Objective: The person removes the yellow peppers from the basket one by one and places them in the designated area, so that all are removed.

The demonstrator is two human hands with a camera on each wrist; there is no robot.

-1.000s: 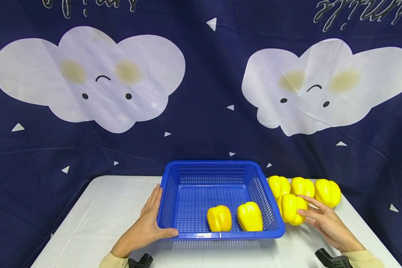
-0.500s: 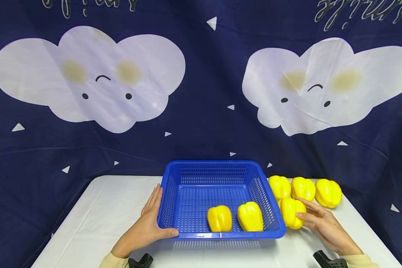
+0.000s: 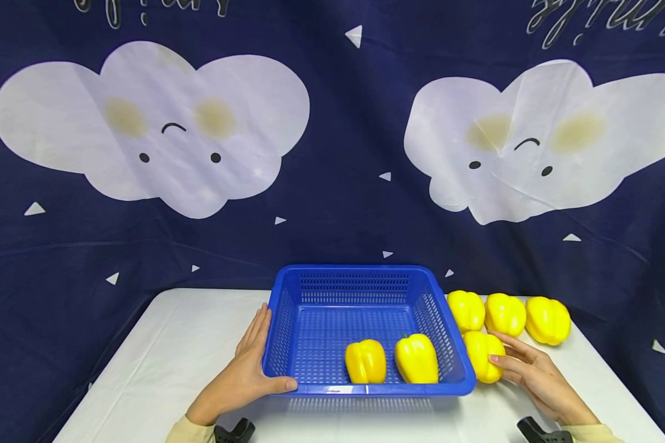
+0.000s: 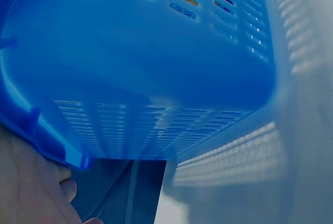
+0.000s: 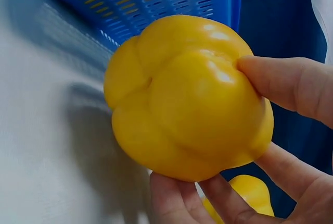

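Note:
My left hand (image 3: 242, 375) rests at the near left corner of a blue plastic basket (image 3: 366, 389). Its straight fingers lie along the left side and its thumb along the front rim. Two yellow bell peppers, one on the left (image 3: 366, 362) and one on the right (image 3: 417, 359), sit inside near the front wall. Just outside the basket's right wall, my right hand (image 3: 540, 375) holds another yellow bell pepper (image 5: 192, 104) between thumb and fingers. The right wrist view shows its lobed end, with a shadow on the table beside it.
Three more yellow bell peppers stand in a row at the back right of the table: a left one (image 3: 467, 311), a middle one (image 3: 505, 314) and a right one (image 3: 548, 320). A white cloth (image 3: 144, 363) covers the table. Behind hangs a dark blue curtain (image 3: 343, 234) with clouds.
My right hand has brought the held bell pepper slightly toward me and closer to the basket's right wall. My left hand stays on the basket corner.

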